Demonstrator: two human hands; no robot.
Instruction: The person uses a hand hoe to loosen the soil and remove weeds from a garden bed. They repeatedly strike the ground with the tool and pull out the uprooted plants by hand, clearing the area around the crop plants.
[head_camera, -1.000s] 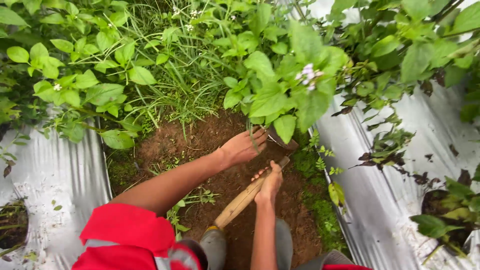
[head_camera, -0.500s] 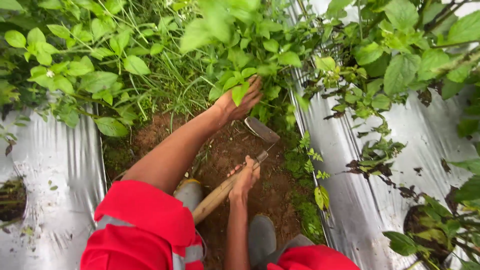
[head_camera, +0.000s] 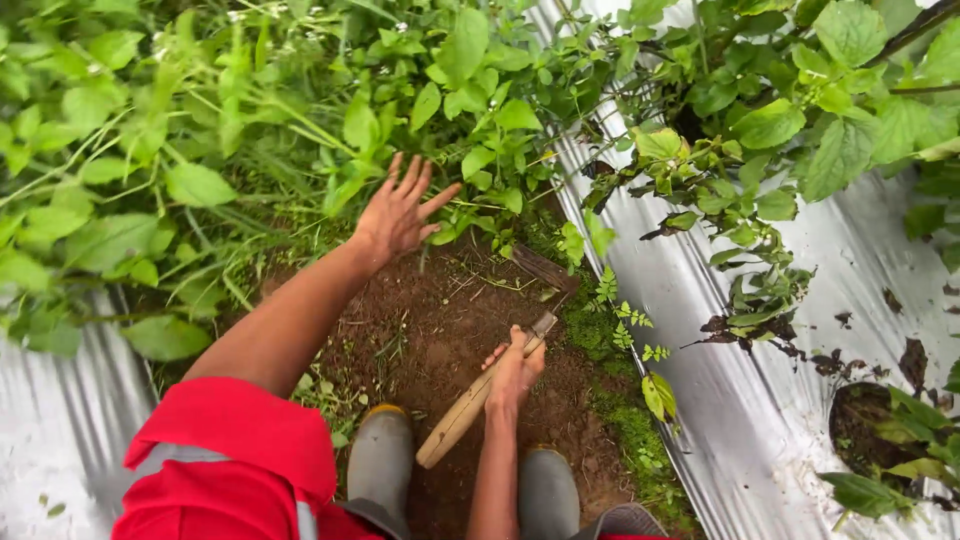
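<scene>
Fingers (head_camera: 418, 180) of left hand (head_camera: 398, 215) splayed wide, gripping nothing, palm down at edge of weeds (head_camera: 300, 150), as if parting or reaching for stems crowding bare soil strip (head_camera: 440, 330). Right hand (head_camera: 515, 372) wrapped closed around upper part of wooden handle (head_camera: 470, 405) of small hand hoe, blade (head_camera: 545, 268) resting on earth just ahead, near foot of leafy growth; short grip near head likely chosen for control in tight quarters. Handle butt angled back toward grey rubber boots (head_camera: 385, 455), planted on soil either side of right forearm. Red sleeve (head_camera: 230, 460) with grey stripe low in frame. Silver plastic mulch sheeting (head_camera: 720, 400) flanking strip on both sides, laid over beds, with crop plant (head_camera: 880, 470) emerging from round hole at right. Moss and small ferns (head_camera: 625, 335) lining sheeting's edge.
</scene>
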